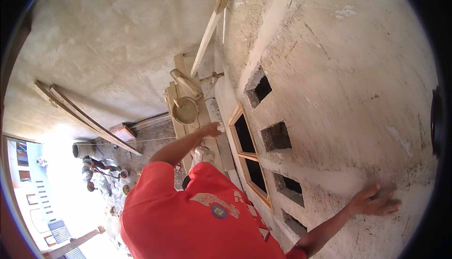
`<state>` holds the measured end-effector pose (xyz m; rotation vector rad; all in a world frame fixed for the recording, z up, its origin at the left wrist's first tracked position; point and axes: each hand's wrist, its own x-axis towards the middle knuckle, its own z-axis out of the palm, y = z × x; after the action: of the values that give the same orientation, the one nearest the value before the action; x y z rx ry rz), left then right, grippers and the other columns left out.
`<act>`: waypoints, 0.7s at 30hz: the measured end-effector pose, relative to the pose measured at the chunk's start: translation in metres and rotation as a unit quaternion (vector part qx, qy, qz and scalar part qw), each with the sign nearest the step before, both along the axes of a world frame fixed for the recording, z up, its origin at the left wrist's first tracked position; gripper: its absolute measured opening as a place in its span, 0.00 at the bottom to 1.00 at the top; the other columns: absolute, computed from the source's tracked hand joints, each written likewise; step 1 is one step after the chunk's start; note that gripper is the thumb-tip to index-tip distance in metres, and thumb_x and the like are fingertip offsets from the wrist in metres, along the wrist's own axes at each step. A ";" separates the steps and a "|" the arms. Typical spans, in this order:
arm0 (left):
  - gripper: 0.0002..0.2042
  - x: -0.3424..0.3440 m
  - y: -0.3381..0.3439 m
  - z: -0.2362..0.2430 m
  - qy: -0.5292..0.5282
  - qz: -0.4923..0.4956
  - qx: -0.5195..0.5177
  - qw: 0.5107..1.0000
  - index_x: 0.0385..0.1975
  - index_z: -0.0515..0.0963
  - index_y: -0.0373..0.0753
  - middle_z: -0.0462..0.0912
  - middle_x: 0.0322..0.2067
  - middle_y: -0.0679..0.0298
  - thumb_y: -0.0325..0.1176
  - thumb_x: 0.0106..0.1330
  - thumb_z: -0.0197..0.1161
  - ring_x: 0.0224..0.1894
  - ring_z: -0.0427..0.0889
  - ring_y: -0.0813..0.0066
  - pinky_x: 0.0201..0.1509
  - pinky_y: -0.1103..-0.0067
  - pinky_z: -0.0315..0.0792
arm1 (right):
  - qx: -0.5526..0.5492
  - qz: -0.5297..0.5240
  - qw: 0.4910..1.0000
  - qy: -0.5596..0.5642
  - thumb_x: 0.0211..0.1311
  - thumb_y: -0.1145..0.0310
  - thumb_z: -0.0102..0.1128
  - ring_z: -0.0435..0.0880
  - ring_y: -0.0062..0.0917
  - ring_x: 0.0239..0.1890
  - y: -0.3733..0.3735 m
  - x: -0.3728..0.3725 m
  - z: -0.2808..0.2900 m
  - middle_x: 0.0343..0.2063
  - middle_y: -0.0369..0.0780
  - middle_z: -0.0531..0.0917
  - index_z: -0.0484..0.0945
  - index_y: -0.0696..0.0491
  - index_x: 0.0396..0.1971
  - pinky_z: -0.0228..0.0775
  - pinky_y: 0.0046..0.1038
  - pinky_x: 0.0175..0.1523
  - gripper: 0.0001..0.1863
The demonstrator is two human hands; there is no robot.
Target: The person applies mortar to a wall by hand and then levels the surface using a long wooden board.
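Observation:
My left hand (210, 130), fingers curled, is raised over the scaffold planks (203, 113), just below a bucket of grey mortar (186, 113) in the picture. A thin string (153, 140) runs in from the left toward that arm; whether the fingers pinch it, I cannot make out. A wooden handle (177, 103) shows at the bucket's rim. Beside the bucket lies a long wooden piece with a slot-like handle, perhaps a plastering float (186, 82). Out to the right, my right hand (374, 200) is spread at the rough plastered wall (348, 132), its fingers slightly blurred.
Several square openings (276, 136) and a wooden window frame (254, 156) break the right wall. One timber (212, 31) leans in the corner; long boards (89, 118) lean at left. Far below left, another person (88, 169) stands near a drum (84, 149) and buckets.

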<state>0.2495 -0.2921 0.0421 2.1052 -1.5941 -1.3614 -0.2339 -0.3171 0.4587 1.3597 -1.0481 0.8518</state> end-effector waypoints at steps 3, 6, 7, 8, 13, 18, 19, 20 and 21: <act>0.29 0.074 -0.034 -0.028 0.067 0.101 0.043 0.992 0.52 0.71 0.30 0.75 0.49 0.43 0.44 0.53 0.64 0.56 0.72 0.52 0.59 0.67 0.67 | -0.002 -0.019 1.000 -0.001 0.67 0.52 0.50 0.51 0.37 0.69 -0.004 0.003 -0.005 0.68 0.45 0.52 0.70 0.61 0.56 0.44 0.49 0.68 0.28; 0.30 0.140 -0.093 -0.036 -0.011 0.084 -0.028 0.996 0.49 0.72 0.28 0.76 0.47 0.43 0.45 0.52 0.66 0.54 0.74 0.51 0.57 0.67 0.68 | -0.001 -0.029 0.999 -0.022 0.68 0.53 0.49 0.50 0.38 0.70 -0.011 -0.004 -0.016 0.67 0.48 0.53 0.66 0.63 0.58 0.51 0.47 0.67 0.29; 0.30 0.159 -0.121 -0.042 -0.020 0.092 -0.052 0.994 0.50 0.72 0.28 0.76 0.48 0.43 0.46 0.52 0.66 0.54 0.74 0.51 0.57 0.67 0.68 | 0.010 -0.029 0.998 -0.051 0.68 0.54 0.48 0.49 0.38 0.70 -0.011 -0.016 -0.020 0.67 0.49 0.52 0.64 0.63 0.59 0.53 0.45 0.66 0.29; 0.31 0.180 -0.151 -0.047 -0.030 0.103 -0.077 0.991 0.50 0.72 0.28 0.76 0.48 0.43 0.46 0.52 0.66 0.54 0.74 0.51 0.57 0.67 0.68 | 0.020 -0.028 0.996 -0.081 0.69 0.55 0.48 0.48 0.37 0.70 -0.012 -0.017 -0.025 0.67 0.50 0.51 0.62 0.64 0.60 0.55 0.44 0.66 0.30; 0.37 0.258 -0.335 -0.029 -0.057 0.164 -0.112 0.978 0.59 0.63 0.30 0.71 0.54 0.44 0.44 0.52 0.68 0.57 0.70 0.50 0.60 0.66 0.65 | 0.033 -0.173 0.984 0.030 0.71 0.54 0.39 0.44 0.56 0.68 -0.019 0.043 -0.006 0.66 0.58 0.47 0.47 0.55 0.67 0.41 0.62 0.64 0.32; 0.47 0.361 -0.482 0.025 -0.111 0.286 -0.196 0.931 0.67 0.45 0.41 0.60 0.61 0.41 0.42 0.51 0.70 0.63 0.63 0.44 0.64 0.61 0.63 | 0.026 -0.191 0.981 -0.030 0.71 0.53 0.37 0.46 0.60 0.66 -0.038 0.055 -0.021 0.64 0.64 0.47 0.49 0.67 0.64 0.43 0.59 0.64 0.34; 0.51 0.365 -0.506 0.038 -0.083 0.317 -0.192 0.925 0.69 0.41 0.43 0.52 0.65 0.42 0.42 0.50 0.71 0.67 0.55 0.44 0.68 0.60 0.56 | 0.024 -0.201 0.979 -0.025 0.71 0.53 0.37 0.46 0.60 0.66 -0.038 0.057 -0.018 0.63 0.65 0.47 0.50 0.67 0.64 0.44 0.58 0.64 0.34; 0.55 0.376 -0.523 0.048 -0.074 0.312 -0.205 0.925 0.69 0.37 0.45 0.44 0.68 0.44 0.40 0.48 0.73 0.69 0.47 0.44 0.70 0.58 0.49 | 0.024 -0.209 0.977 -0.024 0.71 0.53 0.37 0.47 0.60 0.66 -0.039 0.059 -0.016 0.63 0.65 0.47 0.50 0.67 0.64 0.44 0.58 0.64 0.34; 0.56 0.376 -0.537 0.061 -0.079 0.319 -0.208 0.921 0.69 0.36 0.46 0.43 0.68 0.46 0.40 0.46 0.74 0.69 0.46 0.43 0.70 0.56 0.49 | 0.027 -0.228 0.973 -0.025 0.71 0.54 0.38 0.47 0.60 0.66 -0.036 0.059 -0.015 0.63 0.66 0.46 0.49 0.67 0.64 0.46 0.58 0.63 0.34</act>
<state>0.6257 -0.8294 0.1033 2.1962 -0.9666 -0.5934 -0.1751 -0.3536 0.4441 1.0803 -1.3634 0.5179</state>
